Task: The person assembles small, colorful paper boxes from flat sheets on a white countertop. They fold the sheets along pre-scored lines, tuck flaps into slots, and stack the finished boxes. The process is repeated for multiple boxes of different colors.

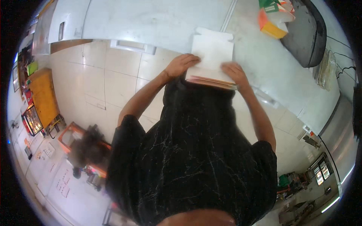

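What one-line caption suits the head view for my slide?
Left hand and right hand at either side of white, notched card, layered edges facing the black shirt.

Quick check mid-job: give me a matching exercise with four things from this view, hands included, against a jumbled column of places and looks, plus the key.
Things:
1. Right hand
2. White card
3. Left hand
4. Shirt

Places and looks:
A. At the card's left side
B. Black with pale, vein-like lines
C. At the card's right side, blurred
D. Between the two hands

Right pairs: 1-C, 2-D, 3-A, 4-B.
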A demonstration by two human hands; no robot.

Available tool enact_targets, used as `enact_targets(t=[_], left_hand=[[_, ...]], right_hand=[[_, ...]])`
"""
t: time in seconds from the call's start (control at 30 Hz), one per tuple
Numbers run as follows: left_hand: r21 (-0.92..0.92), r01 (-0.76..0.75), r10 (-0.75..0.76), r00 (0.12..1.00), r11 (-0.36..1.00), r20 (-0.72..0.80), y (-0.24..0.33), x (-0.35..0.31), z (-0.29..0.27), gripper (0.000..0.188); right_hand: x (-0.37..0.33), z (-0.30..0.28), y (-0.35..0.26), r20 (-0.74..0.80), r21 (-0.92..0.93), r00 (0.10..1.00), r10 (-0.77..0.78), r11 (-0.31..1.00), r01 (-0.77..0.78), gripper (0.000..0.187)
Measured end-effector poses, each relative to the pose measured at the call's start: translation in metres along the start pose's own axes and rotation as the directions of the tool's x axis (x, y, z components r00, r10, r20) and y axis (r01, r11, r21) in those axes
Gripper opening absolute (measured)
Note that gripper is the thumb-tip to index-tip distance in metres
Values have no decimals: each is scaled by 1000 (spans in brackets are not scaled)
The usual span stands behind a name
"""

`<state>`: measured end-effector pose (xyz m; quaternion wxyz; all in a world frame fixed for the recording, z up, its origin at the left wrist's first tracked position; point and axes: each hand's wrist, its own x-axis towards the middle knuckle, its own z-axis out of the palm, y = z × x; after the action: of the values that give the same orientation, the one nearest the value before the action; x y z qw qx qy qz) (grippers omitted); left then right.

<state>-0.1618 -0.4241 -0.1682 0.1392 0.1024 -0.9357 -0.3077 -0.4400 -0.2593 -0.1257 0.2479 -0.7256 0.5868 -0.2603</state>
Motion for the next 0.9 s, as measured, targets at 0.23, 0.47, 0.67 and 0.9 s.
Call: enact_targets(t=[0.23,0.47,0.67,0.9], left_hand=[[-299,476,-480,875,827,66,10,18,0,41],[-428,676,-692,707,600,145,3,44,3,36],[-415,738,-727,649,532,224,9,59,-5,45],[-222,798,-825,560,560,-69,16,63,12,38]], right_hand=[[3,12,17,86,352,883,461,815,-460,35],[31,10,35,57,444,800,597,703,-556,52],[35,14,32,-70,323,783,618,757,-568,55],[51,28,39,-188,147,609,770,635,-758,68]])
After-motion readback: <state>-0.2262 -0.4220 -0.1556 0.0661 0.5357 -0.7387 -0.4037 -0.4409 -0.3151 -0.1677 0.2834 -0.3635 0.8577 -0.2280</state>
